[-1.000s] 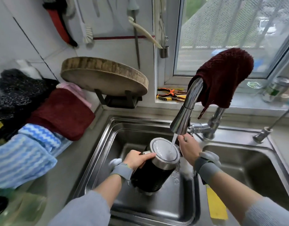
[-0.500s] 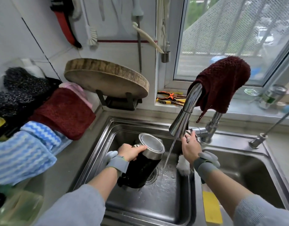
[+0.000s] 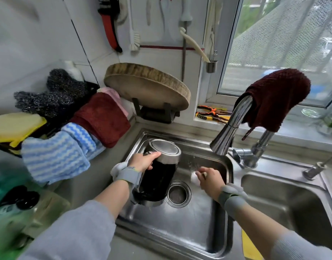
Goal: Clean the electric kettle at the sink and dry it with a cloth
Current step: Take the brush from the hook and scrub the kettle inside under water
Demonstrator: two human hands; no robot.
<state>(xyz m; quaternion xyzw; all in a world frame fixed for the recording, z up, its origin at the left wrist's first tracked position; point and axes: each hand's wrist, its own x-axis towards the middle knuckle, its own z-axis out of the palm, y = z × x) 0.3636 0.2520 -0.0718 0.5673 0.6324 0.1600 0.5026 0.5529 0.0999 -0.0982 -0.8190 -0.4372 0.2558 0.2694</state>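
Everything here sits relative to the double stainless-steel sink (image 3: 234, 184). In its left basin, over the round metal drain strainer (image 3: 178, 193), stands the black electric kettle with a shiny steel lid and rim (image 3: 157, 177), tilted w/ its top leaning toward the sink's back-left corner, lid closed, so I can't see what's inside. The left hand (image 3: 144, 161) grips the kettle near the top, fingers wrapped on the handle side, thumb lying along the steel rim. The right hand (image 3: 210, 180), also in the left basin, just right of the kettle and apart from it, is curled round a small white scrubbing thing (image 3: 193, 176); too blurred to say exactly what it is. Basin floor looks wet.

The chrome pull-down faucet (image 3: 230, 128) arches over the back of the sink, spout above the left basin, w/ a dark red knitted cloth (image 3: 274, 96) draped over its neck. Right basin: can't make out anything in it. A yellow strip (image 3: 249, 246) lies at the sink's front edge.

Left of the sink on the counter: a blue-and-white striped cloth (image 3: 56, 156), a maroon towel (image 3: 103, 117), black fuzzy cloths (image 3: 54, 98). Behind the sink's back-left corner, a round wooden chopping board (image 3: 146, 85) leans on a black stand. Small steel cup (image 3: 211, 66) hangs on the wall above, holding thin metal bits. Orange-handled pliers (image 3: 210, 112) on the sill behind the sink.
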